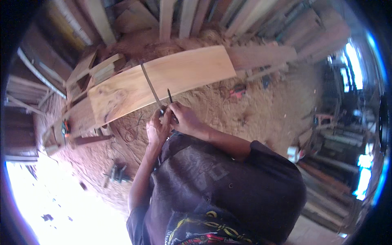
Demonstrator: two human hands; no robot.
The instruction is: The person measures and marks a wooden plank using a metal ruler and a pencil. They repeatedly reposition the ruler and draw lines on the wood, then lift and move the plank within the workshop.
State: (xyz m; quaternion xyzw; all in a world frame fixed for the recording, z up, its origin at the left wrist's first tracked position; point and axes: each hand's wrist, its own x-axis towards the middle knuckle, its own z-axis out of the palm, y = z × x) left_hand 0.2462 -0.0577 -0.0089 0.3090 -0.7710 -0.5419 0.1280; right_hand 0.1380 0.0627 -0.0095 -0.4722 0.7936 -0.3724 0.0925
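Sawdust covered the workshop floor [245, 110], and stacked timber [253, 20] leaned along the far wall behind a long pale wooden plank [183, 71] that lay across the middle of the scene, its left end resting over darker boards [81, 116]. At the near edge of that plank both hands met, close against the person's chest. The left hand [157, 128] was curled shut around the near end of a thin metal straightedge [150, 83] (a ruler or square blade, too thin to tell which), which ran from the fingers up and across the plank's face towards its far edge. The right hand [185, 118] was closed as well, its fingers pinched on a slim dark pencil-like marker [169, 96] whose tip pointed up at the plank's near edge, just beside the straightedge. The two hands touched or nearly touched; which of the two was not clear. Lower left on the floor lay a dark power tool [118, 173], well apart from the plank, and a small red object [237, 92] sat in the sawdust to the right of the hands.
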